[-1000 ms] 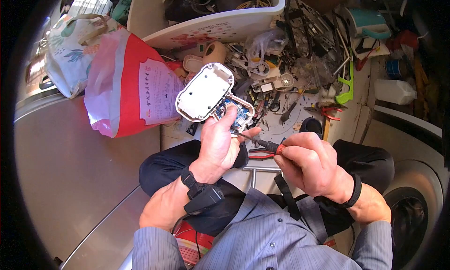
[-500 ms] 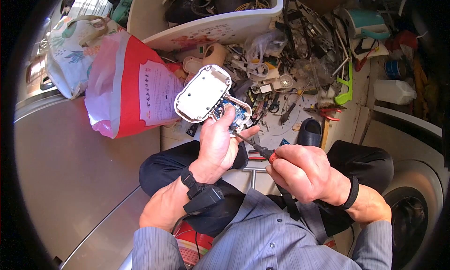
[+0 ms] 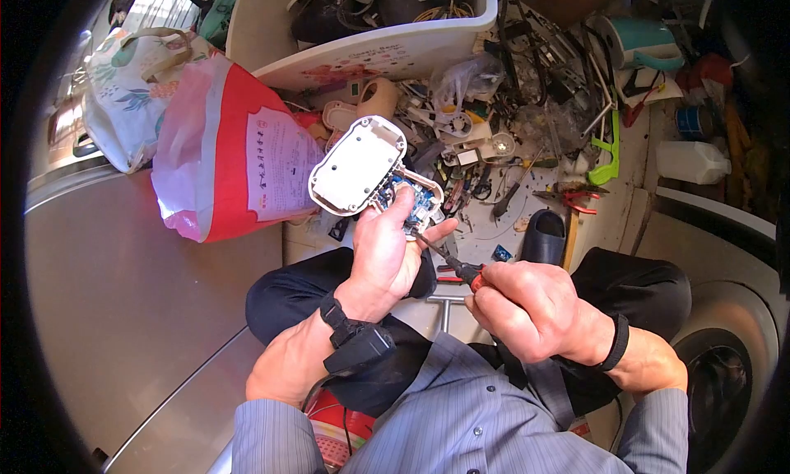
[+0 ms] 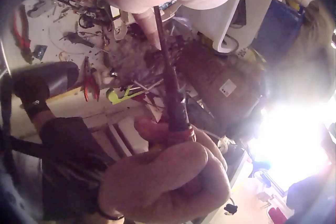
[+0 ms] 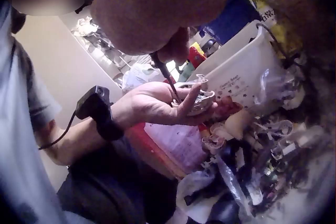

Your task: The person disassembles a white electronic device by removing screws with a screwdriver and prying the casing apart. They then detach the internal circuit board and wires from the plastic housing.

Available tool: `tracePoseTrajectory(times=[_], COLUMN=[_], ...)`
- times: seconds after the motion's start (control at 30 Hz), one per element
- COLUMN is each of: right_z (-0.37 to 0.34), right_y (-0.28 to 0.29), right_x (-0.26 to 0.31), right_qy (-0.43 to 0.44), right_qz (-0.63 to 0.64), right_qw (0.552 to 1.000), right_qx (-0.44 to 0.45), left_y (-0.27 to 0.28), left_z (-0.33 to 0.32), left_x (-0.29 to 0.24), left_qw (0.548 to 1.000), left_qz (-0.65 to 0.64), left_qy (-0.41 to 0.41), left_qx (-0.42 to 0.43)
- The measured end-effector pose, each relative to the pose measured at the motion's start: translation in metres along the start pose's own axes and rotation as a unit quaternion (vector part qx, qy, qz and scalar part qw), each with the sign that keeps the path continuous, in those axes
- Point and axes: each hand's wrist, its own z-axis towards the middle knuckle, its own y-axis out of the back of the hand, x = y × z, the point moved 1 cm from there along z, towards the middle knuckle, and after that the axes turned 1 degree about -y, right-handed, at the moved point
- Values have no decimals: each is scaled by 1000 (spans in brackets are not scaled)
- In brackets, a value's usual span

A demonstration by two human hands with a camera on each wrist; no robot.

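Observation:
In the head view my left hand (image 3: 383,248) grips an opened white plastic device, thumb laid over its blue circuit board (image 3: 425,201). The device's broad white casing (image 3: 358,165) sticks out beyond the fingers, with small screw holes near its edges. My right hand (image 3: 531,309) has its fingers curled round the handle of a screwdriver (image 3: 448,258). The dark shaft slants up to the lower end of the board housing, beside my left fingers. The left wrist view shows the screwdriver (image 4: 170,82) from close by; its tip is hidden behind the left hand.
Loose parts and scrap cover the floor ahead, with red-handled pliers (image 3: 582,201) and a small blue board (image 3: 502,253) among them. A white bin (image 3: 370,54) stands behind. A red and pink bag (image 3: 226,153) is at the left, a dark slipper (image 3: 543,237) at the right.
My right hand and the screwdriver handle have shifted a little down and to the left. The left hand and the device have barely moved.

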Motion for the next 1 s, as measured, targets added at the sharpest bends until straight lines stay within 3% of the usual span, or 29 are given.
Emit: tracePoseTrajectory(times=[0.53,0.93,1.0], right_z=[4,7,10], right_y=[4,8,9], right_x=[-4,-16,-19], right_qy=[-44,-188,-166], right_qz=[14,43,33], right_qw=[999,981,986], right_qx=[12,3,-3], left_y=[5,6,4], left_z=[3,2,3], left_x=[6,4,3], left_qw=[1000,999,999], left_qz=[21,29,33], left_qy=[-4,-18,-12], left_qx=[10,25,28])
